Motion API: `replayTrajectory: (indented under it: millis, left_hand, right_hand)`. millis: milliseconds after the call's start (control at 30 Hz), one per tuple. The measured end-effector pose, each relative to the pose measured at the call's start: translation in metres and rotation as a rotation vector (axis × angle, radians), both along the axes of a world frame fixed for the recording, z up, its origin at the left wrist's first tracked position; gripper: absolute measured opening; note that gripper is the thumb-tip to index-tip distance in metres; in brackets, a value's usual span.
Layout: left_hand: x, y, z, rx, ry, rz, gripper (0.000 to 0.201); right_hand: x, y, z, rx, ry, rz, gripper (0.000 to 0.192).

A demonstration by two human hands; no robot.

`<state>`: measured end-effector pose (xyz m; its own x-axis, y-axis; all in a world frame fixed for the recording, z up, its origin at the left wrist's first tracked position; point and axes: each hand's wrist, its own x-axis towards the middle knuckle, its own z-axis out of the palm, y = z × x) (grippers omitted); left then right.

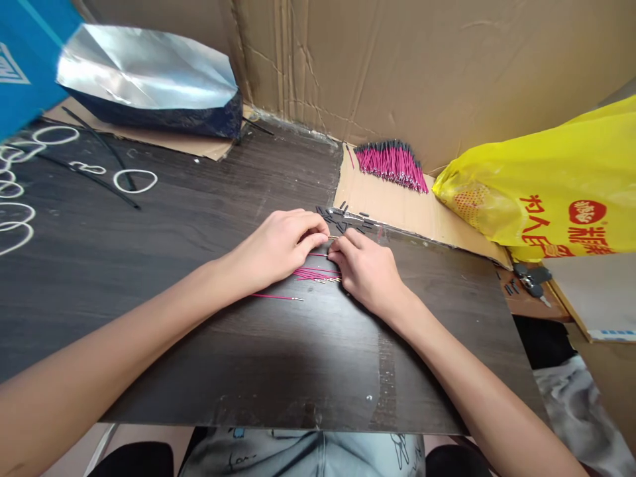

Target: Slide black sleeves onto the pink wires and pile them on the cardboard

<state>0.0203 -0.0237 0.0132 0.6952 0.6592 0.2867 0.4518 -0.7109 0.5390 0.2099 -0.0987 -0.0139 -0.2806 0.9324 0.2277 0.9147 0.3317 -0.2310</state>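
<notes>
My left hand and my right hand meet at the middle of the dark wooden board. Their fingertips pinch one thin pink wire between them. Beneath the hands lies a small loose bunch of pink wires with bare metal ends. A single pink wire lies apart to the left. Just beyond the fingertips sits a scatter of short black tube pieces. Whether one of these is on the held wire is hidden by the fingers.
A large bundle of pink wires with black ends rests on cardboard at the back. A yellow plastic bag stands right, a silver foil bag back left. White rings and black strips lie left. Keys lie at right.
</notes>
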Motion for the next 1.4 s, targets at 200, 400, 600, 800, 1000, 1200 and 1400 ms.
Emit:
replayTrajectory:
  millis: [200,400,600,800,1000,1200,1400]
  left_hand:
    - [0.003,-0.004,-0.004,-0.007,0.032,0.006,0.024]
    - [0.004,-0.005,-0.004,0.039,0.048,-0.013,0.024]
    - [0.0,-0.003,-0.002,0.059,0.039,-0.051,0.024]
    - [0.002,-0.007,0.001,0.029,0.039,0.018,0.023]
    - [0.004,-0.009,0.002,-0.025,0.033,-0.025,0.024]
    - [0.003,-0.006,-0.001,0.017,0.043,-0.052,0.024]
    - [0.001,-0.004,-0.001,0.02,0.072,-0.071,0.025]
  right_hand:
    - [0.005,-0.003,-0.004,0.074,0.088,-0.061,0.023]
    - [0.006,-0.004,-0.001,0.173,0.283,-0.071,0.022]
    - [0.006,-0.006,0.0,0.218,0.402,-0.05,0.017]
    - [0.01,-0.006,0.004,0.151,0.689,-0.041,0.018]
    - [0.01,-0.007,0.0,0.079,0.789,0.0,0.023]
    - [0.011,-0.007,-0.001,0.055,0.768,-0.038,0.014]
    - [0.012,-0.007,0.001,0.071,0.739,0.005,0.013]
